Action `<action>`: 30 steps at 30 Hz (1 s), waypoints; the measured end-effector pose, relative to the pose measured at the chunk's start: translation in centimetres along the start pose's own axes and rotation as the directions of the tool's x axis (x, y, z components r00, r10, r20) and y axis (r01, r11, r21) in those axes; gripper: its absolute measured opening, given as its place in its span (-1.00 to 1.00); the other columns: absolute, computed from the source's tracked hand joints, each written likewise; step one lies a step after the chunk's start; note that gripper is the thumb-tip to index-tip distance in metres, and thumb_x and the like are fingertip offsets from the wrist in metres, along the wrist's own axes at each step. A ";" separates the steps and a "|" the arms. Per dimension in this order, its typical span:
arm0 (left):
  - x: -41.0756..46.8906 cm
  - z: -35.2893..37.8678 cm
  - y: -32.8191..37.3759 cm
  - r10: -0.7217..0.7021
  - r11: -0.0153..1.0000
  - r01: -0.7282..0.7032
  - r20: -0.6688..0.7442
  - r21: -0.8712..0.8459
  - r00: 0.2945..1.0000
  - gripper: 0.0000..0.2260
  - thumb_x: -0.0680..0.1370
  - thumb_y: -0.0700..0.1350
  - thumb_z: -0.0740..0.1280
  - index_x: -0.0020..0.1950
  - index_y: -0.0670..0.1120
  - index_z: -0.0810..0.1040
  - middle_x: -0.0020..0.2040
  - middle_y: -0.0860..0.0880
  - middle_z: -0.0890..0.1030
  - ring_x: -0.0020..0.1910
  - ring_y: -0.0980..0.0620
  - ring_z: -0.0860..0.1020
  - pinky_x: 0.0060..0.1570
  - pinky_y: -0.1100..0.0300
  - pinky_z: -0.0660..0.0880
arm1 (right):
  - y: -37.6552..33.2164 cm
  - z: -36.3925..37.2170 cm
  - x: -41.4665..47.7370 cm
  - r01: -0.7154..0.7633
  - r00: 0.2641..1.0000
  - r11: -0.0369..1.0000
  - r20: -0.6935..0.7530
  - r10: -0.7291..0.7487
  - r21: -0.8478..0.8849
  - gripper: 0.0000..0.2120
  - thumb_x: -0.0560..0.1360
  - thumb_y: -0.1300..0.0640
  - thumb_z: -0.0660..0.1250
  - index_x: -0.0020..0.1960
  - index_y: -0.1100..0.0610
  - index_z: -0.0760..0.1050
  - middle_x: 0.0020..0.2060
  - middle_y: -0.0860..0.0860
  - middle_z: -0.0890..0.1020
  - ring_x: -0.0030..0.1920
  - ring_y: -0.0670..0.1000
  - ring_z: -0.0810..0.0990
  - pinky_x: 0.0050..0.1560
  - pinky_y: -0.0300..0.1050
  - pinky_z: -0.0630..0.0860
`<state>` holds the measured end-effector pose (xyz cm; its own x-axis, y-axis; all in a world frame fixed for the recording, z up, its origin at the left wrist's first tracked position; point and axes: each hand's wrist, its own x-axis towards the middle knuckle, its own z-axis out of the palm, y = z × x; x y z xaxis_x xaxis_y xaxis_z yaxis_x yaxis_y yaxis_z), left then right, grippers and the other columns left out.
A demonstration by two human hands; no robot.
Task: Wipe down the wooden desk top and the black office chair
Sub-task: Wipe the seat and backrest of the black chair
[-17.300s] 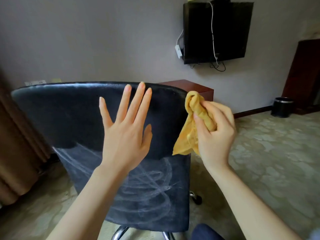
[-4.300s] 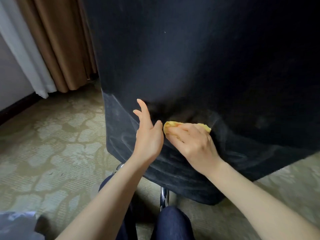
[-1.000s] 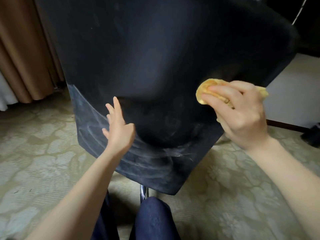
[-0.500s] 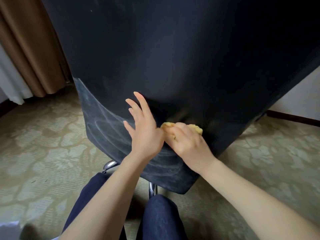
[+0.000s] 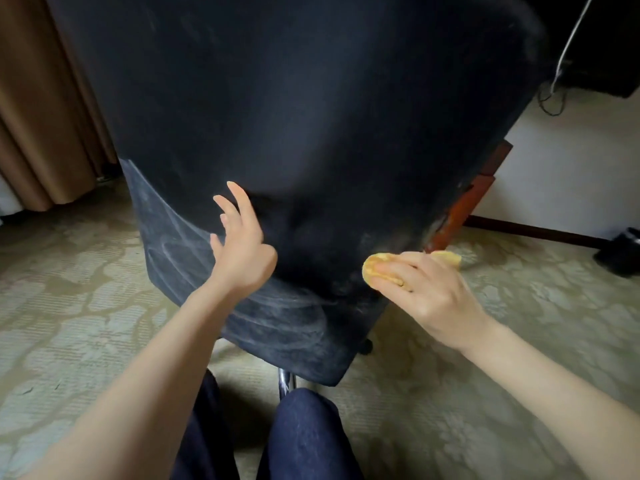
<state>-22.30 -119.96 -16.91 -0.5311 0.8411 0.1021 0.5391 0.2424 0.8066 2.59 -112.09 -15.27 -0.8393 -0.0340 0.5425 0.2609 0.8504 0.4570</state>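
Observation:
The back of the black office chair [image 5: 304, 109] fills most of the view, with pale wipe streaks across its lower part. My right hand [image 5: 429, 289] holds a bunched yellow cloth [image 5: 375, 270] against the chair's lower right edge. My left hand [image 5: 242, 251] presses on the lower left of the backrest, fingers spread and straight. A corner of the reddish wooden desk [image 5: 464, 209] shows just behind the chair's right edge; its top is hidden.
Brown curtains [image 5: 45, 109] hang at the left. Patterned carpet [image 5: 69, 306] covers the floor. My knees in dark trousers [image 5: 304, 434] are close under the chair, by its chrome post [image 5: 285, 379]. A black bin [image 5: 621, 251] stands far right, and cables [image 5: 554, 88] hang by the wall.
My right hand has swept the cloth from the chair's lower middle, beside my left hand, out to its lower right edge. My left hand still rests on the backrest.

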 end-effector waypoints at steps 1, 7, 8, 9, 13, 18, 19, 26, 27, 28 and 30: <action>0.0 -0.3 -0.2 0.003 1.000 -0.003 -0.004 0.025 1.000 -0.10 0.38 -0.38 0.13 0.49 -0.03 -0.40 0.52 -0.21 -0.29 0.52 -0.21 -0.12 0.41 -0.19 -0.16 | 0.2 -0.8 1.1 -0.009 0.999 1.000 -0.048 0.007 -0.029 -0.82 0.45 0.37 0.37 0.02 0.26 0.65 -0.10 0.18 0.68 -0.11 0.18 0.65 -0.11 -0.01 0.59; -1.7 -0.8 -0.3 0.064 0.998 -0.068 -0.159 -0.017 0.985 -0.14 0.45 -0.37 0.18 0.52 0.05 -0.31 0.55 -0.11 -0.25 0.50 -0.22 0.09 0.45 -0.17 -0.08 | 0.3 -3.3 7.8 -0.131 0.944 0.975 -0.325 0.066 -0.181 -0.83 0.51 0.38 0.34 0.00 0.21 0.66 -0.13 0.13 0.66 -0.05 0.12 0.53 -0.15 -0.02 0.51; -1.9 -0.6 -0.1 0.091 0.995 -0.097 -0.148 -0.031 0.985 -0.12 0.44 -0.39 0.17 0.52 0.06 -0.32 0.54 -0.09 -0.27 0.50 -0.20 0.09 0.46 -0.15 -0.09 | 0.1 -3.2 8.4 -0.157 0.936 0.968 -0.342 0.083 -0.195 -0.83 0.51 0.38 0.34 0.00 0.21 0.66 -0.13 0.13 0.66 -0.05 0.13 0.54 -0.15 -0.01 0.51; -2.2 -0.4 -0.1 0.110 0.992 -0.117 -0.120 -0.048 0.987 -0.10 0.43 -0.42 0.16 0.51 0.08 -0.34 0.54 -0.08 -0.29 0.50 -0.18 0.08 0.47 -0.15 -0.08 | -0.2 -3.0 8.7 -0.181 0.931 0.961 -0.350 0.100 -0.207 -0.83 0.51 0.37 0.34 0.01 0.21 0.66 -0.13 0.14 0.66 -0.05 0.14 0.56 -0.14 -0.01 0.52; -2.0 0.4 0.6 0.118 0.988 -0.122 -0.044 -0.094 0.992 -0.10 0.41 -0.47 0.10 0.49 0.04 -0.41 0.51 -0.12 -0.38 0.53 -0.17 -0.14 0.46 -0.18 0.00 | -0.9 -1.8 8.6 -0.237 0.921 0.950 -0.358 0.154 -0.203 -0.82 0.54 0.33 0.31 0.05 0.20 0.65 -0.11 0.16 0.65 0.03 0.10 0.44 -0.10 -0.03 0.50; -1.6 1.0 1.3 0.079 0.995 -0.080 -0.027 -0.065 0.997 -0.12 0.40 -0.45 0.07 0.48 -0.02 -0.44 0.49 -0.19 -0.40 0.49 -0.24 -0.25 0.43 -0.13 -0.17 | -2.2 1.0 6.6 -0.239 0.929 0.961 -0.322 0.185 -0.139 -0.83 0.54 0.33 0.32 0.03 0.19 0.65 -0.12 0.13 0.65 0.01 0.09 0.45 -0.09 -0.07 0.44; -1.5 1.0 1.3 0.075 0.996 -0.076 -0.022 -0.053 0.997 -0.12 0.40 -0.44 0.08 0.47 -0.02 -0.44 0.49 -0.19 -0.40 0.50 -0.24 -0.24 0.42 -0.14 -0.17 | -2.6 1.8 5.9 -0.247 0.930 0.962 -0.308 0.201 -0.118 -0.84 0.53 0.33 0.33 0.03 0.18 0.65 -0.12 0.12 0.65 0.01 0.08 0.46 -0.09 -0.08 0.43; -1.7 1.4 1.7 0.052 0.999 -0.053 -0.006 -0.013 0.999 -0.13 0.38 -0.42 0.06 0.48 -0.03 -0.44 0.50 -0.21 -0.37 0.50 -0.29 -0.19 0.42 -0.15 -0.16 | -5.3 5.9 0.4 -0.227 0.972 0.974 -0.059 0.228 0.024 -0.81 0.46 0.36 0.37 0.03 0.20 0.66 -0.08 0.09 0.66 -0.01 0.08 0.51 -0.09 -0.09 0.44; -1.8 1.5 1.8 0.047 0.999 -0.047 -0.006 -0.012 0.999 -0.13 0.37 -0.42 0.06 0.48 -0.04 -0.43 0.50 -0.22 -0.36 0.50 -0.30 -0.19 0.42 -0.15 -0.16 | -5.4 6.0 -0.4 -0.205 0.979 0.978 -0.006 0.206 0.039 -0.81 0.45 0.34 0.36 0.02 0.20 0.66 -0.07 0.09 0.66 -0.01 0.09 0.54 -0.07 -0.09 0.45; -1.9 1.6 2.0 0.042 0.999 -0.042 -0.007 -0.011 0.999 -0.13 0.36 -0.43 0.06 0.48 -0.05 -0.43 0.50 -0.23 -0.36 0.49 -0.30 -0.18 0.42 -0.16 -0.15 | -5.4 5.9 -1.1 -0.180 0.983 0.982 0.043 0.178 0.048 -0.82 0.46 0.33 0.33 0.01 0.20 0.66 -0.07 0.09 0.66 -0.03 0.10 0.57 -0.08 -0.08 0.47; -1.9 1.7 2.2 0.034 0.999 -0.034 -0.012 -0.016 0.999 -0.12 0.35 -0.43 0.06 0.49 -0.06 -0.42 0.50 -0.23 -0.35 0.50 -0.30 -0.17 0.42 -0.16 -0.14 | -5.0 5.4 -2.0 -0.135 0.986 0.989 0.110 0.128 0.056 -0.81 0.50 0.32 0.27 -0.03 0.21 0.66 -0.11 0.09 0.66 -0.09 0.11 0.61 -0.13 -0.04 0.55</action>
<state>-19.03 -120.22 -16.35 -0.5202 0.8430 0.1368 0.5468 0.2058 0.8116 0.38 -113.45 -22.43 -0.8464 0.1333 0.5156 0.3445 0.8753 0.3392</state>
